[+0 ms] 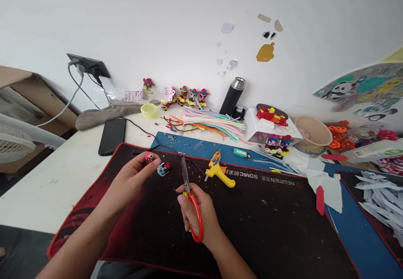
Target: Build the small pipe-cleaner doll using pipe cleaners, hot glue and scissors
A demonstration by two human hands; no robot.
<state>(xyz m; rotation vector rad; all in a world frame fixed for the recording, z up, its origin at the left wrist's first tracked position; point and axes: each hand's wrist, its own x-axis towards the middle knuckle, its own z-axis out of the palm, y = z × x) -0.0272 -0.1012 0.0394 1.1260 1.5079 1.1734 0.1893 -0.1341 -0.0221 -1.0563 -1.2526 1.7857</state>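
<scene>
My left hand [134, 176] is closed, its thumb and forefinger pinched at a small fuzzy doll piece [163, 169] in light blue, black and white with a red tuft. A small pink-and-red bit [149, 157] shows at the same fingertips; whether it joins the doll piece I cannot tell. In my right hand [200, 211] is a pair of scissors [185, 178] with red and yellow handles. Their blades point away from me, to the right of the doll piece and apart from it, and look nearly closed. Both hands are above the dark desk mat [252, 228].
A yellow hot glue gun [218, 172] lies right of the scissors. Behind are pastel pipe cleaners [210, 121], a black thermos [233, 96], a white box [252, 123] and several small dolls [192, 97]. A phone [112, 137] lies left; paper strips [380, 199] lie right.
</scene>
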